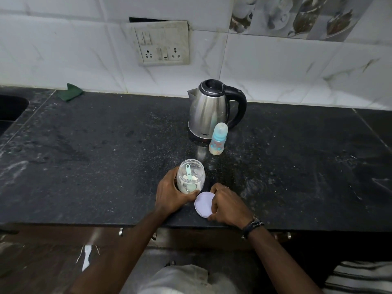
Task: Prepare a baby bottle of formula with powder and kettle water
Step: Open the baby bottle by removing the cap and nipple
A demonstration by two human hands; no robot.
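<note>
A clear plastic jar (191, 177) of white formula powder stands open near the counter's front edge, with a pale green scoop (188, 171) resting inside. My left hand (171, 194) is wrapped around the jar's left side. My right hand (226, 203) holds the jar's pale lilac lid (204, 205) flat against the counter just right of the jar. A capped baby bottle (218, 138) with a blue collar stands farther back. Directly behind the bottle sits a steel kettle (209, 109) with a black handle, lid closed.
The dark stone counter (106, 155) is dusted with powder. A green cloth (70, 92) lies by the tiled wall at back left, and a sink edge (10, 107) shows far left. A socket panel (162, 45) is on the wall above.
</note>
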